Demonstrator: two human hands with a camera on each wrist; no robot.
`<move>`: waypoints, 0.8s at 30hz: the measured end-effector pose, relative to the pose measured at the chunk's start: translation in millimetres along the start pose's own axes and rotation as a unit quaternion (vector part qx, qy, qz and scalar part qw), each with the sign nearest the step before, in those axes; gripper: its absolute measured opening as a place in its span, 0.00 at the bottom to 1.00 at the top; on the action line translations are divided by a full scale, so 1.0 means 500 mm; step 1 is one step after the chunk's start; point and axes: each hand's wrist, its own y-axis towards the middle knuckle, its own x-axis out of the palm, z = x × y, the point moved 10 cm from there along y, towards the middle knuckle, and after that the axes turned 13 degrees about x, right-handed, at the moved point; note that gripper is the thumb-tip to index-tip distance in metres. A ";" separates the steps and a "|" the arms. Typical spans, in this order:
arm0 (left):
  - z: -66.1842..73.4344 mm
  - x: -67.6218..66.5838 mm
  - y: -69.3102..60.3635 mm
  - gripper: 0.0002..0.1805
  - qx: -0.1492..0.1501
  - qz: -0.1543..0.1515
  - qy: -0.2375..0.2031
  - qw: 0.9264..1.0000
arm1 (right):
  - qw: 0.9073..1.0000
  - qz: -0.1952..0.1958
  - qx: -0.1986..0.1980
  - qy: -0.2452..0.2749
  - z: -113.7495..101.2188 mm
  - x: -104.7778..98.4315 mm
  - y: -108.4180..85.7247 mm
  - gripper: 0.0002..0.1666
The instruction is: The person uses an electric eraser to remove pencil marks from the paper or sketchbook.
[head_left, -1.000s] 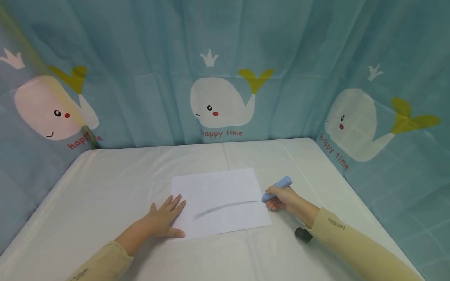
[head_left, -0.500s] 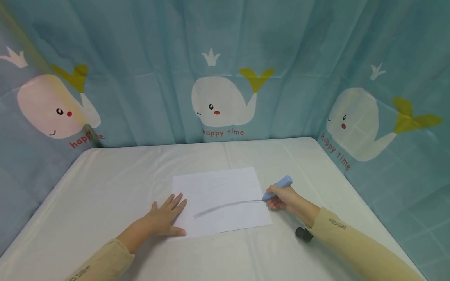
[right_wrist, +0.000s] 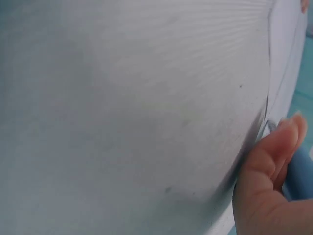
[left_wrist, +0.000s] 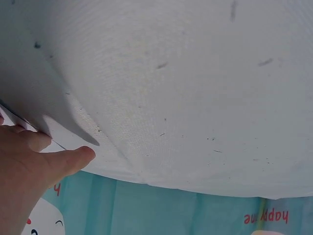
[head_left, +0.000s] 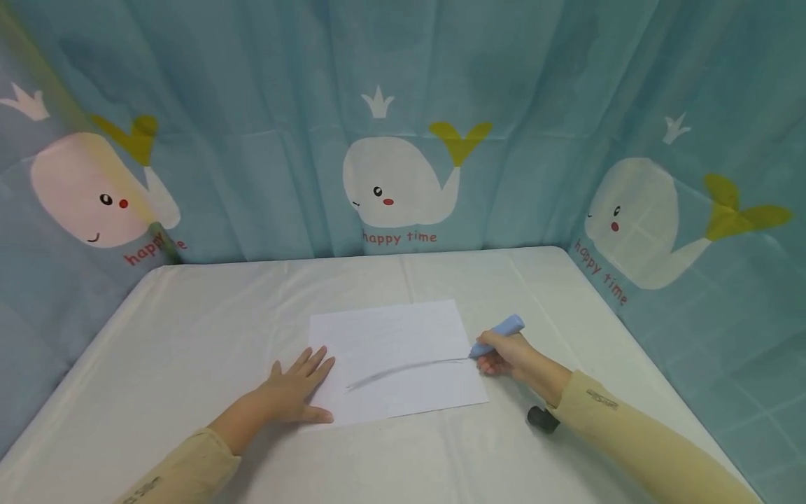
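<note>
A sheet of white paper (head_left: 403, 332) lies on the white-covered table, with a long, slightly curved grey stroke (head_left: 403, 369) across it. My left hand (head_left: 292, 392) rests flat on the paper's left edge, fingers spread. At the right edge, my right hand (head_left: 506, 353) grips a light blue marker (head_left: 504, 327) between thumb and fingers. Its tip touches the sheet or hovers just over it, at the stroke's right end. In the right wrist view, the curled right fingers hide much of the blue marker (right_wrist: 299, 176). The left thumb (left_wrist: 73, 160) shows in the left wrist view.
A small black cylindrical object (head_left: 541, 419) sits by the right sleeve, partly hidden by it. White cloth (head_left: 208, 329) covers the table. Blue curtains (head_left: 271, 175) with whale prints stand along the back and both sides.
The head view has shifted very slightly. The marker tip moves barely to the left at the stroke's right end; the left hand stays in place on the paper.
</note>
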 end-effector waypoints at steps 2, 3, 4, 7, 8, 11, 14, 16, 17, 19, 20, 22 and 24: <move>-0.001 0.001 0.000 0.57 -0.002 0.000 0.001 1.000 | 1.000 0.001 -0.002 0.004 -0.002 0.000 0.001 0.16; -0.002 0.001 0.000 0.57 -0.002 0.000 0.002 1.000 | 1.000 0.003 -0.003 0.005 -0.003 0.000 0.001 0.16; -0.001 0.001 0.000 0.57 -0.002 0.000 0.001 1.000 | 1.000 0.006 -0.001 0.006 -0.002 -0.001 0.001 0.16; 0.000 0.000 0.001 0.57 0.001 -0.001 0.003 1.000 | 1.000 0.010 0.004 0.004 0.000 -0.003 0.000 0.16; 0.001 -0.001 0.001 0.57 0.001 -0.001 0.003 1.000 | 1.000 0.012 0.007 0.003 0.002 -0.003 0.000 0.16; -0.001 -0.001 0.000 0.57 -0.003 -0.001 0.001 1.000 | 1.000 0.012 0.009 -0.006 0.003 -0.001 -0.001 0.16; -0.002 -0.003 -0.001 0.56 -0.005 0.001 0.002 1.000 | 1.000 0.015 0.005 0.001 0.001 0.000 0.001 0.16; 0.000 -0.005 -0.001 0.56 -0.002 0.003 0.003 1.000 | 1.000 0.015 0.004 0.004 -0.001 0.001 0.002 0.15; 0.002 -0.005 0.000 0.56 -0.001 0.003 0.002 1.000 | 1.000 0.015 0.004 0.004 -0.001 0.001 0.002 0.15; 0.004 -0.006 0.000 0.56 0.001 0.003 0.000 1.000 | 1.000 0.015 0.007 0.003 0.001 0.000 0.001 0.14; 0.004 -0.005 0.000 0.56 0.000 0.002 -0.001 1.000 | 1.000 0.015 0.008 0.002 0.001 0.001 0.001 0.14; 0.004 -0.004 0.000 0.56 0.000 0.000 -0.001 1.000 | 1.000 0.012 0.009 -0.004 0.002 0.002 0.000 0.13; 0.003 -0.003 0.000 0.57 0.002 0.001 -0.005 1.000 | 1.000 0.009 0.005 0.000 0.000 0.003 -0.001 0.13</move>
